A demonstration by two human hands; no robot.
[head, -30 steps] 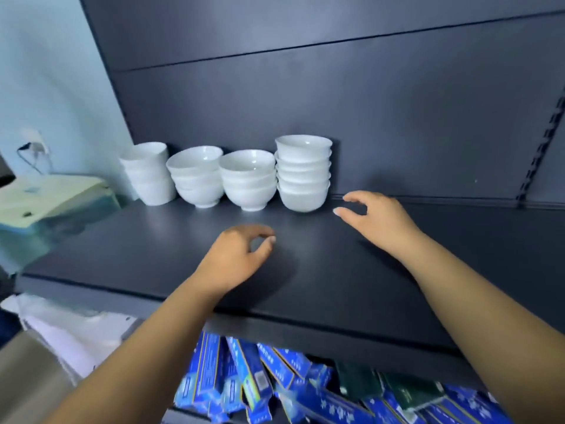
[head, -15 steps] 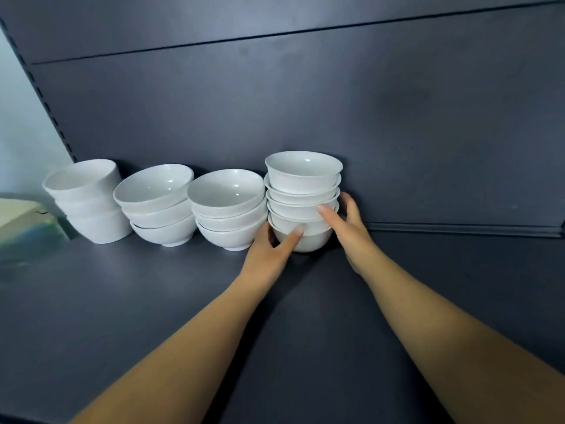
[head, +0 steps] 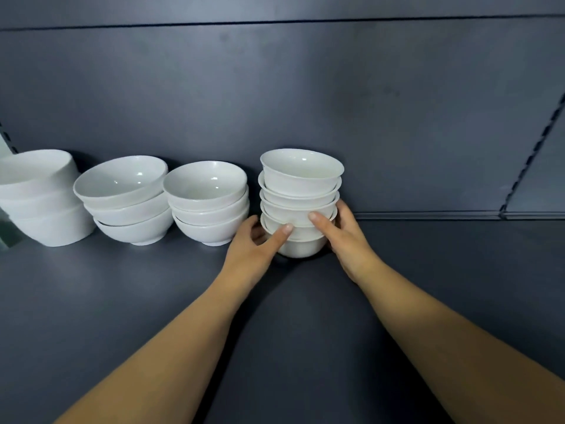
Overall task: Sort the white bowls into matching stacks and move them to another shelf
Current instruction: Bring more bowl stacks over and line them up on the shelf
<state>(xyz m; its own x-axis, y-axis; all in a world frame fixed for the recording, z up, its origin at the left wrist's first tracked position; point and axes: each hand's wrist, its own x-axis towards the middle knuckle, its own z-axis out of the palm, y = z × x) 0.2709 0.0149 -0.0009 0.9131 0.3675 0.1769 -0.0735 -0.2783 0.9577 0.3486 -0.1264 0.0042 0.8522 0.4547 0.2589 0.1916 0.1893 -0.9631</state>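
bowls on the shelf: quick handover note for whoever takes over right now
Left hand and right hand grip the tall stack low down, one on each side, at the right end of the row.
The shorter stacks, three of them, stand to its left on the shelf.
Done: bowls stand in four stacks.
Left: carry every stack to the other shelf, probably this one first.

dark grey shelf (head: 91, 301), matching back panel (head: 305, 87)
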